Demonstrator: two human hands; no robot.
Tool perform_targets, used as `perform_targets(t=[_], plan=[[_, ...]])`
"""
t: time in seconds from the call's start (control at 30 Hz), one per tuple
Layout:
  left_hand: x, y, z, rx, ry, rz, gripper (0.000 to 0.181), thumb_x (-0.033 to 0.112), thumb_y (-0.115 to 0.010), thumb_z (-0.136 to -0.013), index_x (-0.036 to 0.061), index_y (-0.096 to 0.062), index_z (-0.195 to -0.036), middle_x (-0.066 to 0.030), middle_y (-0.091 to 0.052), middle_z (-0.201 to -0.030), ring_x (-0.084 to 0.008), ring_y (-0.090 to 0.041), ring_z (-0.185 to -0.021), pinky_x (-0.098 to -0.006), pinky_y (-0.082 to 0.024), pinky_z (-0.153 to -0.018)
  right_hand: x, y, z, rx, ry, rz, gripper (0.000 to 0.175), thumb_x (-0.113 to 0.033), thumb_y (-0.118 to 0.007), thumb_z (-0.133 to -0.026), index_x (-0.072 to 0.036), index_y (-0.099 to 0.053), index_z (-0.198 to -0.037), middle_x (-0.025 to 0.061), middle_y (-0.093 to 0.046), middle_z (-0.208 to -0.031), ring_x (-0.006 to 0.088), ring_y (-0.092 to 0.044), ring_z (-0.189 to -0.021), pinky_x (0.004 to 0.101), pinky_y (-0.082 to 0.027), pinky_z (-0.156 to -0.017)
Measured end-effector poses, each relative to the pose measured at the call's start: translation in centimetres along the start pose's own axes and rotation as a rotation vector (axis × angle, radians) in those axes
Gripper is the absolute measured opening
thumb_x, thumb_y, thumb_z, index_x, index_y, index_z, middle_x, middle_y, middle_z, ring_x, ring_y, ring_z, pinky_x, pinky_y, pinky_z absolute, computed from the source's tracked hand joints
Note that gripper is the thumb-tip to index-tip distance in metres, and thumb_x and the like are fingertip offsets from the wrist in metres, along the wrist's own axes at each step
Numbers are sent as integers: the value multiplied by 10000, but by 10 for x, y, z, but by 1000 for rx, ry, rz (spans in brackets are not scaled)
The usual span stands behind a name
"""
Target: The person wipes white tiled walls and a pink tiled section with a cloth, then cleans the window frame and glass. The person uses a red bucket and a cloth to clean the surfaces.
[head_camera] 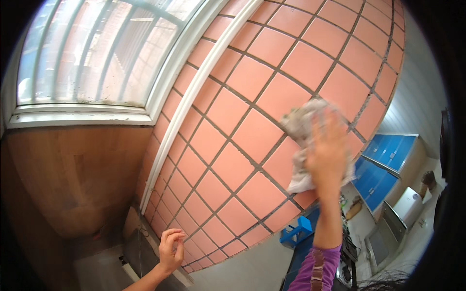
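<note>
My right hand [329,152], slightly blurred, lies spread over a crumpled pale cloth [300,125] and presses it against a wall of pink tiles [258,134]. Loose folds of the cloth hang below and to both sides of the palm. Lower down at the left, my left hand [171,251] is raised by the bottom part of the tiled wall. Its fingers are loosely curled, and nothing shows in them. Whether it touches the tiles I cannot tell.
A white pipe [185,98] runs along the tiles beside a barred window [98,54]. Brown wood panelling [78,174] lies under the window. Past the wall's right edge are a blue stool [296,231], blue cabinets [376,182] and a range hood [386,232].
</note>
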State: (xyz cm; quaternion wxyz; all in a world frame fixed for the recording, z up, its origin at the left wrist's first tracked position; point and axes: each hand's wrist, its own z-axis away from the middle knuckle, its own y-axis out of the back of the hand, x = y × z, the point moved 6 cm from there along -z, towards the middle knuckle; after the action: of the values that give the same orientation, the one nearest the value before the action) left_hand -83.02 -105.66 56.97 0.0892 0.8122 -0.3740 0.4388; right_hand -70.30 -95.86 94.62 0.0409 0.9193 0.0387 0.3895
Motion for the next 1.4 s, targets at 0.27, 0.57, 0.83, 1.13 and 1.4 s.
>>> perform_targets(t=[0.27,0.57,0.83,1.13,1.4], plan=[[5,-28,27,-239,37,112,191,-78,-537,-784,13,-601,-939,-137,-536,-1024,-202,-572,-869,-266,-493,-688,-154,-39,152,-271,467,-399,443,-148,-539,-782,-31,-541,-1209,153,-436,-1360,284,-432,-1251,435,-389,-973],[5,4,27,-257,80,-16,179,-67,-533,-802,23,-595,-943,-141,-555,-985,-218,-596,-774,-276,-495,-653,-36,-27,49,-148,68,-42,469,-132,-516,-784,-18,-507,-1239,167,-479,-1297,311,-412,-1252,428,-336,-1023],[-19,17,52,-123,157,-41,174,-78,-543,-798,7,-592,-941,-132,-549,-1014,-205,-587,-849,-266,-499,-677,-100,-33,62,-161,131,-90,515,-132,-532,-798,-14,-461,-1294,172,-433,-1354,264,-411,-1263,420,-310,-1052],[-22,58,85,-67,272,-99,183,-94,-519,-790,-2,-578,-937,-125,-525,-1035,-188,-600,-844,-260,-497,-696,-352,-77,341,-430,627,-594,477,-131,-523,-774,71,-512,-1206,197,-406,-1368,313,-404,-1260,432,-334,-1035],[-37,97,98,115,345,-102,153,-77,-489,-840,0,-560,-952,-96,-518,-1033,-163,-612,-846,-238,-490,-666,-211,-48,187,-238,284,-377,506,-108,-527,-774,36,-473,-1256,178,-433,-1354,322,-412,-1259,420,-371,-1010]])
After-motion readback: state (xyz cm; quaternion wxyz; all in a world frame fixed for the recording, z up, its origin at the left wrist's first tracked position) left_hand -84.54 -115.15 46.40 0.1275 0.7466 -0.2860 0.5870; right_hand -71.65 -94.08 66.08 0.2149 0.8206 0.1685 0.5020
